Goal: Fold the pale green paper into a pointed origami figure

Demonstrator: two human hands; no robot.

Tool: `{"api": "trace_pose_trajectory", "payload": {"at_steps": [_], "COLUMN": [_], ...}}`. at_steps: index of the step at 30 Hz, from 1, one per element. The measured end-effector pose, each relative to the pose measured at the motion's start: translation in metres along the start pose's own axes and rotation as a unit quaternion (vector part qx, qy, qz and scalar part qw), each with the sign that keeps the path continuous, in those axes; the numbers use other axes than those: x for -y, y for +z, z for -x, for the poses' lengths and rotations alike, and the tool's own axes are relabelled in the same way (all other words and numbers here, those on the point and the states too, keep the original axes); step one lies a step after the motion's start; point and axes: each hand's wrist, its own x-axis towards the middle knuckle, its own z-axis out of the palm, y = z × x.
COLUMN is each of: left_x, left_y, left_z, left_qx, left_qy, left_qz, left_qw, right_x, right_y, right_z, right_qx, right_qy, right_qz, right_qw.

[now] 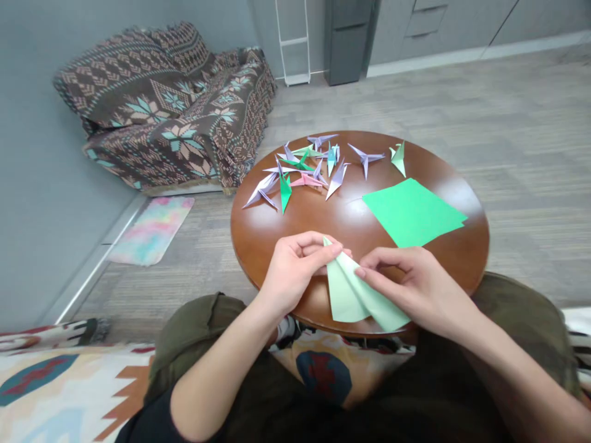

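Over there, slanting forward, the left hand (295, 267) is pinching the pointed tip of a creased, pale-green paper (348, 295) above the glossy, round brown table (258, 237), while the right hand (418, 283), reaching inward, is pinching its folded side between thumb and curled fingers.

Left sleeve (150, 413): plain black, pretty short, it stopped around the elbow
Left forearm (231, 372): bare, slim, narrowed toward the wrist
Right forearm (512, 369): also bare as far as I could see
Left hand (295, 271): bare, slender fingers
Right hand (420, 283): bare too, thumbnail looked short
Left trouser leg (191, 335): olive green, kinda loose, creased over the knee
Right trouser leg (521, 320): same olive, roomy
Lap (406, 400): super dark, honestly couldn't tell top from trousers there
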Motion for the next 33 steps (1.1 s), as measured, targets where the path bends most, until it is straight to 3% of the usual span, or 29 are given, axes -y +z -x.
{"api": "trace_pose_trajectory", "payload": {"at_steps": [12, 17, 33], "left_x": [-0.01, -0.006, 0.003], "left_y": [-0.004, -0.005, -0.009], "left_z": [-0.002, -0.001, -0.004], "left_qx": [-0.023, 0.03, 0.013], "left_qy": [0.013, -0.017, -0.026], "left_qz": [0.013, -0.026, -0.035], "left_qw": [1.0, 0.999, 0.999], "right_x": [-0.002, 0.001, -0.003], "right_y": [-0.004, -0.005, -0.007], "right_z": [0.002, 0.002, 0.001], "right_qx": [0.006, -0.006, 0.044], "right_qy": [-0.035, -0.03, 0.071], "right_qz": [0.048, 0.045, -0.043], "right_qw": [0.998, 0.999, 0.996]}}
